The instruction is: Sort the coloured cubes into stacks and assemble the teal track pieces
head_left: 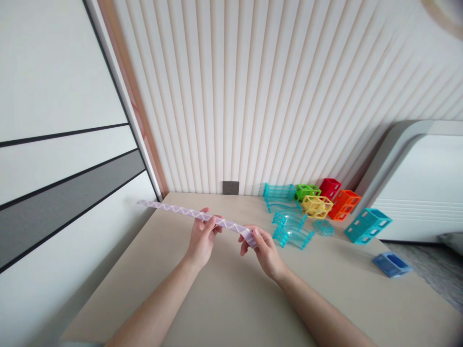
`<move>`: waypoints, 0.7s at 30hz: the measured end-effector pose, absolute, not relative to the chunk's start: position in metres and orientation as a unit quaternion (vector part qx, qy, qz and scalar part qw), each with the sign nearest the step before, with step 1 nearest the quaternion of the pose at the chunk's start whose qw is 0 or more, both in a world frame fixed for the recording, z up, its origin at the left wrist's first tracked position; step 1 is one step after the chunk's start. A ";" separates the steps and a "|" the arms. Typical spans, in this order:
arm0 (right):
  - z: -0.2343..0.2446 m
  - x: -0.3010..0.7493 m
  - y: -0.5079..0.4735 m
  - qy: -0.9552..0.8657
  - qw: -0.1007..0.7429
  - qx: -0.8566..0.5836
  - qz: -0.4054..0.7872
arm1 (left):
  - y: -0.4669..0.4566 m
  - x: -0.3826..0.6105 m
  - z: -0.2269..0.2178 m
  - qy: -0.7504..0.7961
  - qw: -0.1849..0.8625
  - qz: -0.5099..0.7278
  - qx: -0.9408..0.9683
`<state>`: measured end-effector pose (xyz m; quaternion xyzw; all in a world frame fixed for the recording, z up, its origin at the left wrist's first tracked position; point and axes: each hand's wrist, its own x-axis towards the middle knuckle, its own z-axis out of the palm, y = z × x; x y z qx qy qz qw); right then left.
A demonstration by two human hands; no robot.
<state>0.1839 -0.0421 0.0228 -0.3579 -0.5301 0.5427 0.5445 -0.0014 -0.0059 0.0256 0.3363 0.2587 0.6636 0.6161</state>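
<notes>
1. Lilac plastic-looking strip, one, with a white zigzag pattern [184, 211]: raised over the beige tabletop [224, 308], slanting from 10 o'clock down to 4 o'clock.
2. Two bare hands, both partly closed on that strip. The left hand [201, 238] pinches its middle stretch, thumb on top; the right hand [266, 250] grips its 4 o'clock end between thumb and fingers.
3. At least three translucent teal railed pieces, at 2 to 3 o'clock from the hands: one straight section [280, 192] and two curved sections [293, 236]; overlaps blur the exact count.
4. One clear teal disc [323, 227], at 3 o'clock.
5. Open-framed blocks, one in each colour: green block [307, 192], yellow block [317, 206], red block [330, 187] and orange block [343, 205] clustered near 2 o'clock; turquoise block [366, 226] and blue block [388, 266] around 3 o'clock.
6. One dark wall socket [230, 188], at 12 o'clock.
</notes>
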 end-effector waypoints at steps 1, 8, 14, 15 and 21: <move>0.022 0.183 -0.043 -0.557 0.535 -0.370 0.517 | -0.005 -0.001 0.025 0.265 0.611 0.671 0.326; 0.014 0.177 -0.047 -0.608 0.473 -0.387 0.506 | -0.008 0.002 0.025 0.251 0.651 0.641 0.320; 0.015 0.178 -0.047 -0.634 0.443 -0.395 0.496 | -0.014 0.009 0.019 0.243 0.687 0.587 0.352; 0.015 0.179 -0.047 -0.635 0.439 -0.393 0.499 | -0.014 0.009 0.018 0.243 0.686 0.588 0.352; 0.015 0.181 -0.045 -0.650 0.430 -0.377 0.501 | -0.012 0.007 0.018 0.262 0.659 0.596 0.376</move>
